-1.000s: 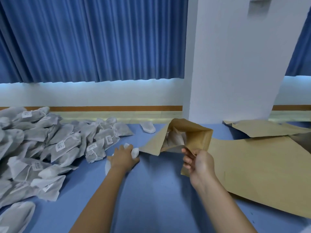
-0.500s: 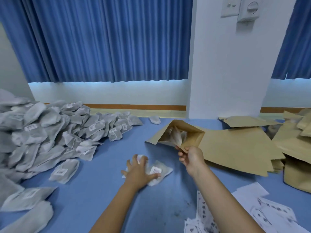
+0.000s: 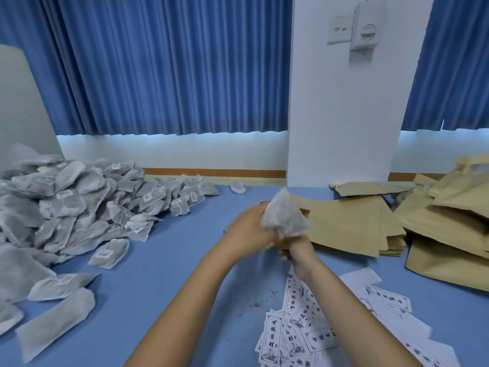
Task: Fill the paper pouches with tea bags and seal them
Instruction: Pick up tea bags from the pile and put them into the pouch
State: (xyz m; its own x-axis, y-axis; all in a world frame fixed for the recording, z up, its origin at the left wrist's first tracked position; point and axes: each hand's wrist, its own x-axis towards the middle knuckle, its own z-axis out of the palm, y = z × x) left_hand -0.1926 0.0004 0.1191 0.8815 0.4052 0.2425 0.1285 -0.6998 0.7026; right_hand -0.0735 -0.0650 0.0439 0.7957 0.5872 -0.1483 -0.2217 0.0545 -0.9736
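Left grip clutches bunched white mesh tea bags beside the brown paper pouch stack, likely for loading; I cannot tell what the right grip holds.

1. A blurred bunch of tea bags, white mesh, stands upright at frame centre. My left hand grips it from the left, and my right hand sits just beneath, its hold unclear.
2. A heap of tea bags with small white tags fills the frame's left.
3. Flat brown paper pouches lie stacked right of centre, and bulkier pouches are piled at far right.
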